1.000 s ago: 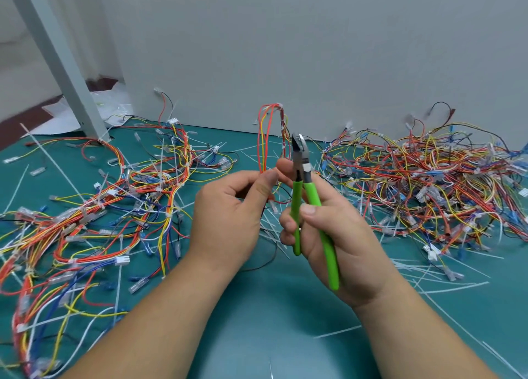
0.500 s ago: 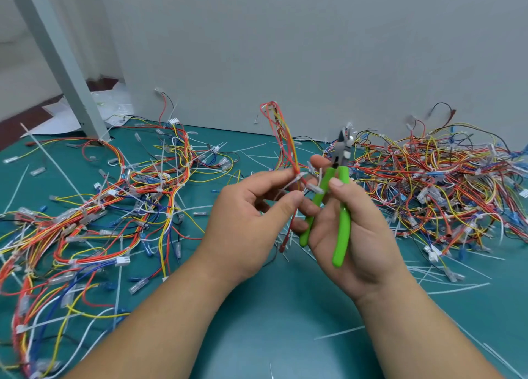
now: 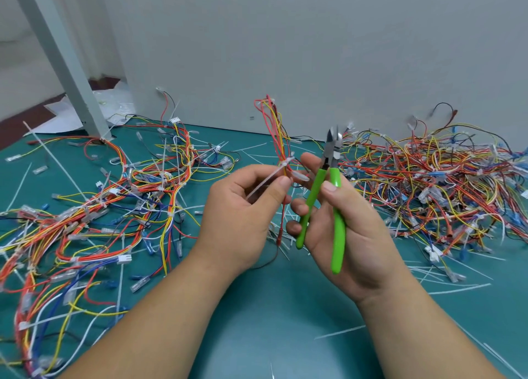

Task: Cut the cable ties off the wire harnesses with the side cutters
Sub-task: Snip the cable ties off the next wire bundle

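My left hand (image 3: 243, 215) pinches a small harness of red, orange and yellow wires (image 3: 275, 127) that stands upright above the green mat. A white cable tie (image 3: 271, 177) wraps the harness at my fingertips, its tail slanting down across my palm. My right hand (image 3: 345, 230) grips the green-handled side cutters (image 3: 328, 195), jaws slightly apart and pointing up, just right of the tie and not touching it. A red wire end hangs down between both hands.
A big tangle of harnesses (image 3: 443, 184) fills the right of the mat (image 3: 271, 315), another spread (image 3: 94, 215) lies on the left. Cut white ties (image 3: 454, 285) litter the surface. A grey wall (image 3: 314, 50) stands behind, and a slanted grey post (image 3: 60, 55) at back left.
The cutters swung from beside the harness to the right and their jaws parted. My left hand turned the harness, so the tie and its tail now show at my fingertips.
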Motion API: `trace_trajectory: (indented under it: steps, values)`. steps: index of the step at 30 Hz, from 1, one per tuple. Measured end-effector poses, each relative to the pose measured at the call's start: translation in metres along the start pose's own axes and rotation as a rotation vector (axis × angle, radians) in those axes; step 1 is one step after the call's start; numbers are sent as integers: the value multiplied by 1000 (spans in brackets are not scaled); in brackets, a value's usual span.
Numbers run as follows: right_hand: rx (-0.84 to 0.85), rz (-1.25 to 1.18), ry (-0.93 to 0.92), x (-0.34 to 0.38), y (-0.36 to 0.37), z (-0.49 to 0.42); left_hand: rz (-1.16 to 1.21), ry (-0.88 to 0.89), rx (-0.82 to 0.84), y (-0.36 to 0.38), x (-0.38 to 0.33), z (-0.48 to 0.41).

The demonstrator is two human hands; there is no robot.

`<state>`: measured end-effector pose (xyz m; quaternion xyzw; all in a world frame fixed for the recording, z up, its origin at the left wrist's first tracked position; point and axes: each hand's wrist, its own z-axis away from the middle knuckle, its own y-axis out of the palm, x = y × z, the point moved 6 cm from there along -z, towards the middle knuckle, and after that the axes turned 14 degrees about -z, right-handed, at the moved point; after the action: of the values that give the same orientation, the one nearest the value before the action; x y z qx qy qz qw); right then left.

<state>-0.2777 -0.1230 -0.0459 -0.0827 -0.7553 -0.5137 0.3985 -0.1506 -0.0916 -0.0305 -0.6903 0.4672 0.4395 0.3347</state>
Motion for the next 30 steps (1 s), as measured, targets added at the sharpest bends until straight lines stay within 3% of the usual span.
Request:
trace_trajectory:
  steps: [4, 12, 15, 17, 19, 23, 26, 30]
  values:
    - [-7, 215, 7, -5, 1, 0, 57, -73, -59, -6, 8, -4]
    - [-28, 411, 11, -10, -3, 2, 246, -162, -82, -8, 12, -5]
    - [-210, 583, -142, -1, -9, 3, 275, -176, -72, -9, 12, -5]
    - [-310, 765, -288, 9, -12, 5, 162, -159, -112, -13, 15, -7]
    - [-250, 817, -392, 16, -4, 9, -14, -103, -153, -16, 16, -8]
    - [30, 1002, -543, 24, 21, 20, -201, -37, -119, -10, 20, -5]
    - [167, 1152, -525, 16, 32, 22, -123, -80, -52, -1, 21, -3]
    - [169, 1180, -426, 10, 33, 18, -183, -21, 37, 0, 18, -1]
